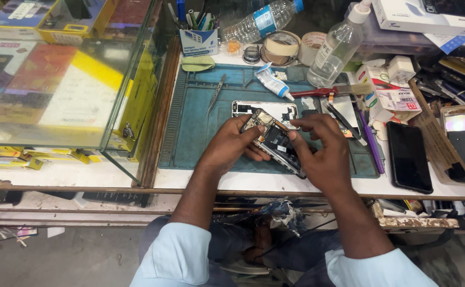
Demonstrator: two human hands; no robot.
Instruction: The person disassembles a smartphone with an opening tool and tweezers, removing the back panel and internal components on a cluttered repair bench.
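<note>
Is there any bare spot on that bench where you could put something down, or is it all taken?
The left half of the teal mat is bare, between the tweezers and its ridged left edge. The white strip below the glass case is free too. Right of both hands, which hold an opened phone, it is crowded: black phone, boxes, tools.

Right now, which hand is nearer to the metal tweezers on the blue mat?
Left. The left hand is just right of and below the tweezers; the right hand is farther right, beyond the opened phone.
</note>
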